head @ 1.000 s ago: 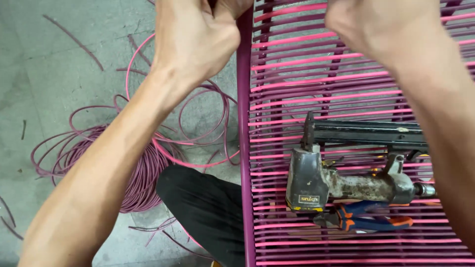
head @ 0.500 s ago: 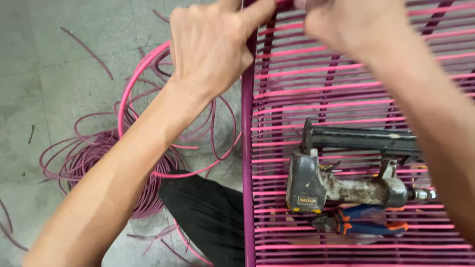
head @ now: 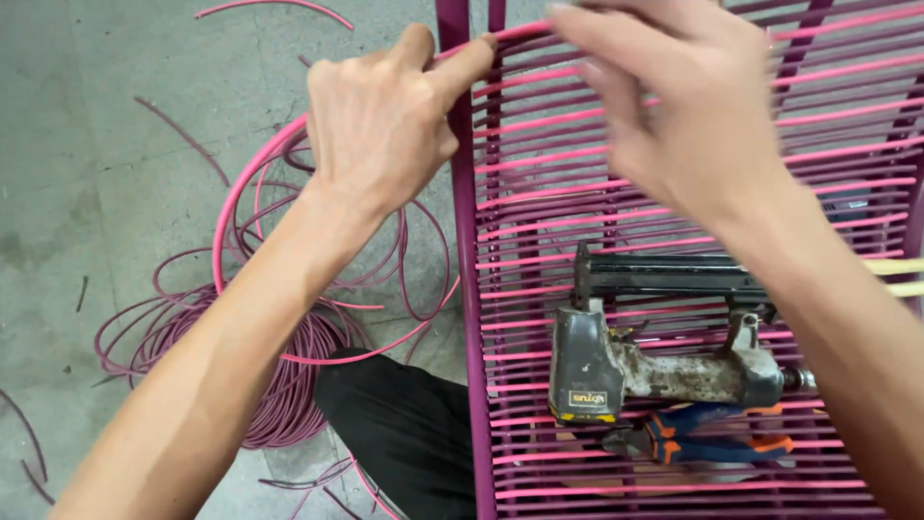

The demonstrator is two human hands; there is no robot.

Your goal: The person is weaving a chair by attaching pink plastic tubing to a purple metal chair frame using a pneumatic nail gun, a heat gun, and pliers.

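The pink plastic cord [head: 252,178] arcs up from the floor coil to the purple metal frame rail [head: 466,241], running crosswise over it. The left hand [head: 385,120] is nearer, pinching it there; the right hand [head: 674,106] hovers over the woven strands, fingers loosely spread, holding nothing that shows.

Pink cord [head: 252,173] – magenta frame [head: 469,289] – blue-and-orange pliers [head: 707,441], grey floor [head: 96,144]

nail gun [head: 664,361] on woven frame [head: 674,125], pliers [head: 703,443] beside

Nail gun [head: 664,356] — pliers [head: 703,443] beneath
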